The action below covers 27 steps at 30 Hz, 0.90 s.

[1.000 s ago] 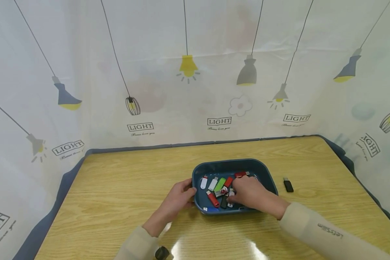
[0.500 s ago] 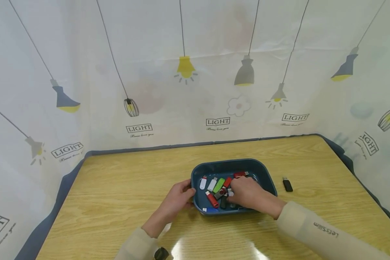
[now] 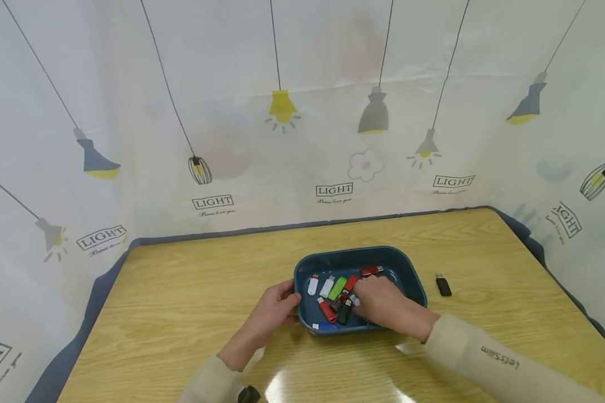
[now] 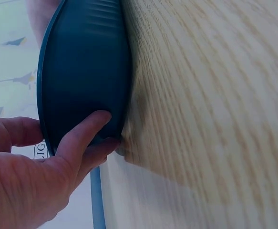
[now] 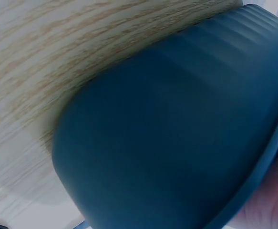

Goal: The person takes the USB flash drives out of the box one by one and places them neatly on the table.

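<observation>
Yellow-brown wooden table (image 3: 181,319) with rounded back corners and shiny white light spots (image 3: 276,386). Behind and at both sides, wrinkly white walls (image 3: 327,50) with drawn yellow, grey and blue hanging lamps (image 3: 283,106).

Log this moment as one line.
left hand: holds blue tray by its side | right hand: in tray among USB sticks, grip hidden | outside: black USB stick on table, right of tray
</observation>
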Motion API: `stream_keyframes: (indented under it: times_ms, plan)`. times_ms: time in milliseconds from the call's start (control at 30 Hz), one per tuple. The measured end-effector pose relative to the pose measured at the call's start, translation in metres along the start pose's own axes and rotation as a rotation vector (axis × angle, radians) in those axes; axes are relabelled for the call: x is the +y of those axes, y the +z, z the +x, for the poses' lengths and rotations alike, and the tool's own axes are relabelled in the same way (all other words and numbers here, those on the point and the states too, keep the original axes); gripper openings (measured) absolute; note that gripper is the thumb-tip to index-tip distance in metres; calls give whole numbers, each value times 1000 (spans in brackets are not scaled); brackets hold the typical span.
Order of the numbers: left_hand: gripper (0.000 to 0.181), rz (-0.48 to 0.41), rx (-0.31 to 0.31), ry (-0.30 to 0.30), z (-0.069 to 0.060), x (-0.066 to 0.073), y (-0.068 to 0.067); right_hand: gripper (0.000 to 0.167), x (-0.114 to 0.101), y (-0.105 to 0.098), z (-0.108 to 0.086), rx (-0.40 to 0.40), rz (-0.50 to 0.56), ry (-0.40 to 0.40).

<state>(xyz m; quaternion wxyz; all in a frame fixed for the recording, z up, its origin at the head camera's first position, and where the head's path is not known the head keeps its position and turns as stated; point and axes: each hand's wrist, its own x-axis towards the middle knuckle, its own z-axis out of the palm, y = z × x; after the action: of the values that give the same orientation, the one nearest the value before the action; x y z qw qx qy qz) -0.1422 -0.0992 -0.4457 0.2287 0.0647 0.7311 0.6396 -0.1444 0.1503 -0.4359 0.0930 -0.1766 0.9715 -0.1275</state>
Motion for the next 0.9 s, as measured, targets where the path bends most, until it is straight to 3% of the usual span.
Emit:
stream_keyframes:
  times_ms: [167, 400, 700, 900]
  plan:
    - [52, -1, 3, -8, 0, 0, 0, 25, 0, 0, 0, 13, 3, -25]
    - [52, 1, -4, -8, 1, 0, -1, 38, 5, -7, -1, 32, 78, -74]
    - [52, 3, -14, 0, 2, -1, -2, 23, 5, -20, -7, 30, 126, -7]
    - [52, 2, -14, -5, 3, -2, -2, 13, 9, -29, -13, 82, 142, -21]
